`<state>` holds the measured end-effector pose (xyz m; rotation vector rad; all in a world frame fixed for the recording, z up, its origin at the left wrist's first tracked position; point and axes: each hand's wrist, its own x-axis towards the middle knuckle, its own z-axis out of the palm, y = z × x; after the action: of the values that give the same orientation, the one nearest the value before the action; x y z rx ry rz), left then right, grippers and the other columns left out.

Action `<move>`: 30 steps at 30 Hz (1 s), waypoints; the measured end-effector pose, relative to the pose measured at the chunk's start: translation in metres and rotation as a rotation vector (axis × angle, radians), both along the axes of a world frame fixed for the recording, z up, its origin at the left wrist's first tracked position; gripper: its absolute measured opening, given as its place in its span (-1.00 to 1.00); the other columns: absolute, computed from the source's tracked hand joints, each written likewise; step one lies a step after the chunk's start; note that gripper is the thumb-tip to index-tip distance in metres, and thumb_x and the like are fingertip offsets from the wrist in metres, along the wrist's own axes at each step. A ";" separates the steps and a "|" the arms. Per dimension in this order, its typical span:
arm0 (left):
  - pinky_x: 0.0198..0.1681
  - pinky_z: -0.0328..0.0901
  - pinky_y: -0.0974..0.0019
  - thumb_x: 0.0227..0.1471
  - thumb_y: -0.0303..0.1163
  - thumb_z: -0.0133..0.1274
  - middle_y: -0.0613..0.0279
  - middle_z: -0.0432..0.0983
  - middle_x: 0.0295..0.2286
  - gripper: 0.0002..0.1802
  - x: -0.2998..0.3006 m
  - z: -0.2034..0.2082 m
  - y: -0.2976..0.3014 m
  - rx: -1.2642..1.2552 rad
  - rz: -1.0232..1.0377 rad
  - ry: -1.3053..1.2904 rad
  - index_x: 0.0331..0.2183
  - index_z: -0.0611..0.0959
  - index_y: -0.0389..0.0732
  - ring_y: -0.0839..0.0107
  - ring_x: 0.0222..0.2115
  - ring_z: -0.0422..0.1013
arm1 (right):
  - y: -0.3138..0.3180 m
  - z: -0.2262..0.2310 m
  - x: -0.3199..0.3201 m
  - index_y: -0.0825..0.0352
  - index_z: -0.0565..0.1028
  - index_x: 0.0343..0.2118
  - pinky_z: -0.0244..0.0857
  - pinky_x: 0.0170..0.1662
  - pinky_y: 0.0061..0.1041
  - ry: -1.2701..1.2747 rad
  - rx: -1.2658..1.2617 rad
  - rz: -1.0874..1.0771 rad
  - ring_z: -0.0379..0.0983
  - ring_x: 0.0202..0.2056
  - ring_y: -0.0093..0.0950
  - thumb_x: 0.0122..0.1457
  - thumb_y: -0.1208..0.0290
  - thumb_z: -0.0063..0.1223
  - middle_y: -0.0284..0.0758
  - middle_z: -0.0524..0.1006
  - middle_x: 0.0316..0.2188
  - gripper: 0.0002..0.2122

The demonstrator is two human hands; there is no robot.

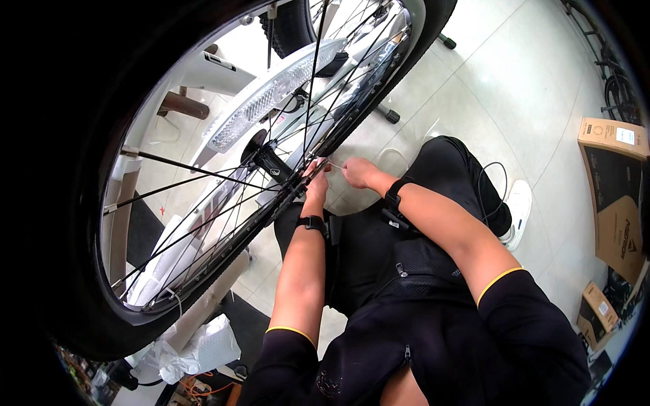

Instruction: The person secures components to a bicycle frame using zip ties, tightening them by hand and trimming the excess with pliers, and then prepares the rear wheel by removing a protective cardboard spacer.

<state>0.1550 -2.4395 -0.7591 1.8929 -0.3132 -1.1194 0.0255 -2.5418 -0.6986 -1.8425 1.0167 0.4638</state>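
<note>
A large bicycle wheel (433,40) with black spokes and a black hub (271,164) fills the left of the view. My left hand (316,178) is closed by the wheel's near side, just right of the hub. What its fingers grip is too small to make out. My right hand (359,172) is in a fist a little to the right. A thin, light rod or wire (336,166) runs from that fist toward the left fingers; I cannot tell which it is. A clear spoke reflector (264,101) curves across the spokes.
Behind the wheel is a white bicycle frame (217,73) on a stand. White plastic wrapping (203,348) hangs at lower left, above an orange cord (196,387). Cardboard boxes (613,203) stand at the right edge. Pale floor tiles (501,74) lie around my black-trousered legs.
</note>
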 end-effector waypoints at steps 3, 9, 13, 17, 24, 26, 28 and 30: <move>-0.22 0.29 0.36 0.18 -0.18 -0.04 0.19 0.58 -0.42 -0.65 -0.001 -0.005 0.001 0.005 0.027 0.054 -0.28 0.63 -0.30 0.44 -0.37 0.46 | 0.003 -0.010 0.002 0.32 0.58 -0.36 0.35 -0.15 -0.17 -0.001 -0.072 -0.006 0.48 -0.25 -0.06 0.12 0.30 -0.15 -0.08 0.56 -0.34 -0.73; -0.29 0.30 0.36 0.15 -0.23 -0.01 0.22 0.54 -0.49 -0.68 -0.001 -0.002 -0.003 -0.041 0.031 0.047 -0.34 0.63 -0.32 0.44 -0.44 0.43 | 0.005 -0.013 0.008 0.34 0.59 -0.39 0.37 -0.16 -0.19 0.021 -0.069 0.005 0.49 -0.26 -0.07 0.10 0.33 -0.14 -0.04 0.56 -0.35 -0.74; -0.31 0.29 0.36 0.15 -0.24 0.00 0.22 0.54 -0.50 -0.69 0.000 0.005 -0.004 -0.041 0.009 0.026 -0.36 0.63 -0.32 0.44 -0.45 0.43 | 0.007 -0.019 0.012 0.37 0.60 -0.42 0.39 -0.20 -0.21 0.036 -0.120 0.071 0.50 -0.28 -0.07 0.10 0.35 -0.15 -0.05 0.57 -0.37 -0.73; -0.30 0.30 0.37 0.15 -0.25 0.01 0.24 0.55 -0.50 -0.70 -0.012 0.025 -0.017 0.009 -0.036 -0.005 -0.37 0.63 -0.33 0.45 -0.46 0.43 | 0.006 -0.034 0.011 0.40 0.60 -0.44 0.40 -0.20 -0.23 0.080 -0.154 0.135 0.52 -0.30 -0.07 0.06 0.38 -0.10 -0.06 0.58 -0.38 -0.76; -0.29 0.31 0.38 0.15 -0.31 0.01 0.25 0.55 -0.47 -0.73 -0.007 0.017 -0.001 0.010 0.000 -0.036 -0.40 0.62 -0.34 0.48 -0.43 0.43 | 0.008 0.026 0.039 0.44 0.59 -0.47 0.44 -0.28 -0.33 0.198 0.085 -0.227 0.57 -0.37 -0.15 0.00 0.41 0.02 -0.04 0.59 -0.41 -0.81; -0.31 0.27 0.40 0.16 -0.23 -0.01 0.30 0.51 -0.50 -0.67 -0.010 0.019 -0.003 -0.049 0.016 -0.043 -0.42 0.61 -0.32 0.52 -0.44 0.38 | 0.003 0.015 0.039 0.43 0.58 -0.43 0.44 -0.24 -0.28 0.190 0.050 -0.026 0.56 -0.30 -0.12 0.09 0.32 0.01 0.02 0.58 -0.38 -0.76; -0.35 0.17 0.42 0.16 -0.14 -0.06 0.38 0.42 -0.59 -0.61 -0.015 0.024 0.001 -0.109 0.062 -0.051 -0.48 0.59 -0.26 0.55 -0.51 0.27 | -0.005 0.012 0.044 0.48 0.56 -0.47 0.39 -0.46 -0.28 0.192 0.196 0.104 0.52 -0.52 -0.21 0.05 0.44 0.00 -0.04 0.57 -0.49 -0.82; -0.32 0.20 0.39 0.20 -0.14 -0.10 0.32 0.46 -0.56 -0.58 -0.015 0.023 0.000 -0.047 0.039 -0.020 -0.44 0.59 -0.31 0.53 -0.49 0.29 | -0.011 -0.012 0.040 0.49 0.56 -0.45 0.24 -0.70 -0.30 0.220 0.525 -0.274 0.39 -0.72 -0.37 0.05 0.52 0.00 -0.13 0.53 -0.60 -0.85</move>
<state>0.1404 -2.4398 -0.7365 1.8622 -0.3096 -1.0594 0.0655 -2.5528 -0.7101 -1.1864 1.1443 0.7009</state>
